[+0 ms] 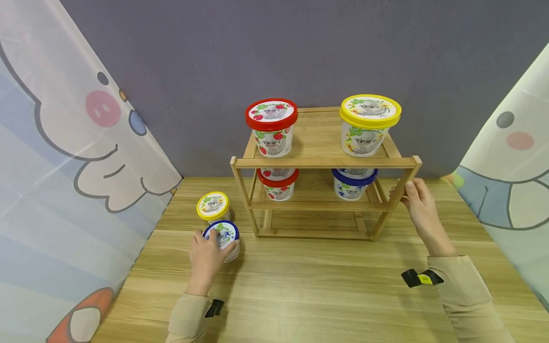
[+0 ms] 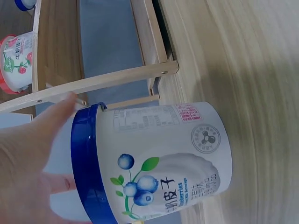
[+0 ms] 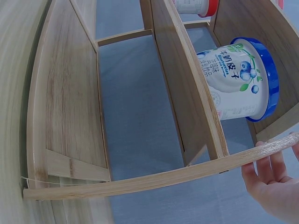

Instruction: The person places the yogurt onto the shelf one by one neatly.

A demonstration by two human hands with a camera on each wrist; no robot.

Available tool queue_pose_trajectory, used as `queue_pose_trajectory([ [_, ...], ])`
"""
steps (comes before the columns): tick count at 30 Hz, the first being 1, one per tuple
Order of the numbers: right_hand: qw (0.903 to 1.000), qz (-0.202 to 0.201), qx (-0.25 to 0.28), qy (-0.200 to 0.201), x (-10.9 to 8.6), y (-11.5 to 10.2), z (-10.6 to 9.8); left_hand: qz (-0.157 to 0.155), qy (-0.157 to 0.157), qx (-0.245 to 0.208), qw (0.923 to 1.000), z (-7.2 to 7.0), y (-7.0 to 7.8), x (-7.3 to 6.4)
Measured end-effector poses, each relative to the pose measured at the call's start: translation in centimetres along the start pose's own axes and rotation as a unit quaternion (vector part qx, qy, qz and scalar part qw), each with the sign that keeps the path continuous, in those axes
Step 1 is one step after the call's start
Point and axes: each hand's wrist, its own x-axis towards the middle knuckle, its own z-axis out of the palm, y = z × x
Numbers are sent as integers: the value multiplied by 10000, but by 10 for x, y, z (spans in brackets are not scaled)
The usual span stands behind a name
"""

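My left hand (image 1: 206,257) is spread over a blue-lidded blueberry tub (image 2: 154,163), with thumb and fingers near the lid (image 2: 88,163). In the left wrist view the thumb lies just above the lid's edge. My right hand (image 1: 420,209) grips the right front upright (image 3: 187,175) of a wooden shelf rack (image 1: 326,163), thumb in front and fingertips behind. Right behind the blueberry tub stands a yellow-lidded tub (image 1: 213,206) on the table.
A red-lidded strawberry tub (image 1: 271,126) and a yellow-lidded tub (image 1: 369,125) stand on the top shelf. Below them are another strawberry tub (image 1: 279,186) and a second blueberry tub (image 1: 350,186). Patterned curtains (image 1: 77,119) flank the wooden table (image 1: 309,286).
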Motion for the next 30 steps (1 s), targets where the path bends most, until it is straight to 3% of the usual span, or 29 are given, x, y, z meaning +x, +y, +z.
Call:
queue_pose_trajectory([
  [4, 10000, 22, -62, -5, -1, 0, 0, 359, 465, -455, 9972, 2, -6, 3],
  [6, 10000, 35, -82, 2, -1, 0, 0, 641, 454, -831, 9934, 3, -12, 5],
  [11, 9999, 41, -148, -23, -1, -1, 0, 1143, -447, -1622, 9791, -1, -30, 7],
  [17, 10000, 29, -50, -58, -1, -1, 1, 1169, -1379, -1991, 9632, -8, -42, 8],
  [22, 10000, 20, -44, -30, -1, -1, 1, 931, -2105, -2050, 9513, -11, -45, 7],
  [25, 10000, 20, -51, -45, -1, 0, 0, 847, -2233, -2000, 9502, -10, -45, 6],
  [30, 10000, 17, -77, -50, -1, 0, 0, 996, -1922, -1654, 9622, -8, -42, 2],
])
